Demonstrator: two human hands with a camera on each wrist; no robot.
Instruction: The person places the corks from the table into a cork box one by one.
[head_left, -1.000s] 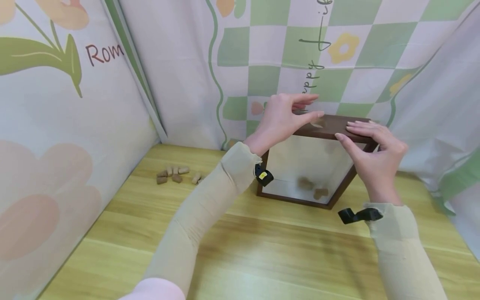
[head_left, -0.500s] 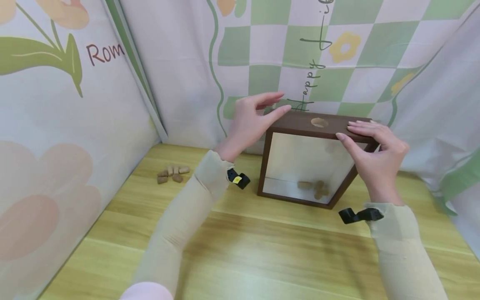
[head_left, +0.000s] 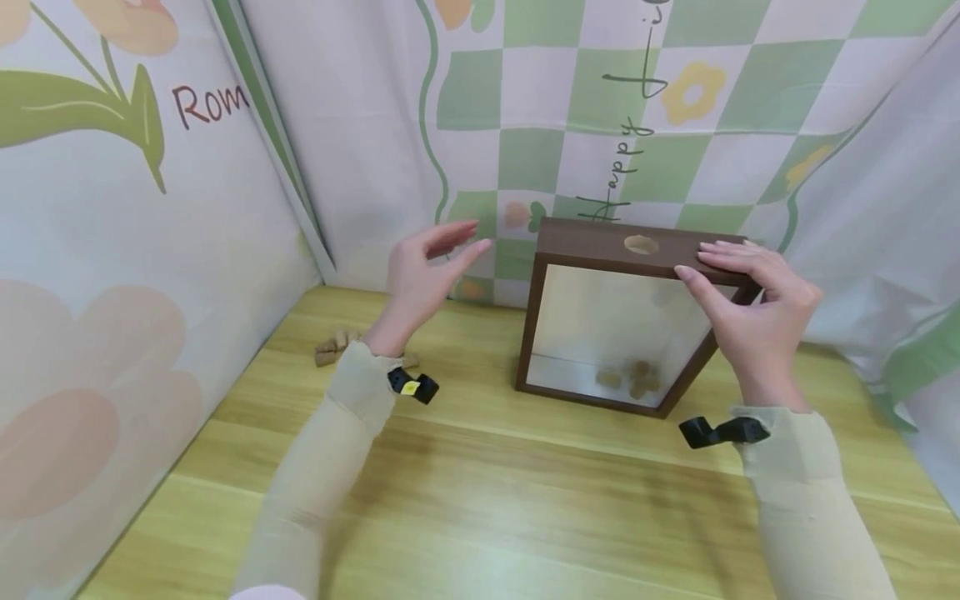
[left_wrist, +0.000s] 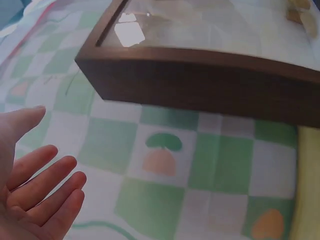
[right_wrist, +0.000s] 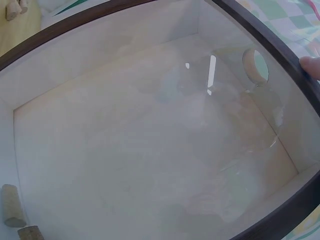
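A dark brown shadow box frame (head_left: 581,239) with a clear front stands upright on the table. A round hole (head_left: 641,244) opens in its top. Several corks lie at the bottom inside, and one cork (right_wrist: 13,206) shows clearly in the right wrist view. My right hand (head_left: 761,312) rests on the box's top right corner, fingers along the top and thumb on the front edge. Left of the box, my left hand (head_left: 420,283) hangs in the air with nothing in it. In the left wrist view its fingers (left_wrist: 57,172) are relaxed and apart from the frame.
Several loose corks (head_left: 327,352) lie at the table's back left, partly hidden by the left sleeve. A patterned curtain (head_left: 532,92) hangs close behind the box. Another printed cloth (head_left: 90,333) borders the table (head_left: 525,500) on the left.
My left hand has moved left from above the hole, past the box's left edge, toward the loose corks. More corks show inside the box than a second ago. My right hand has stayed put.
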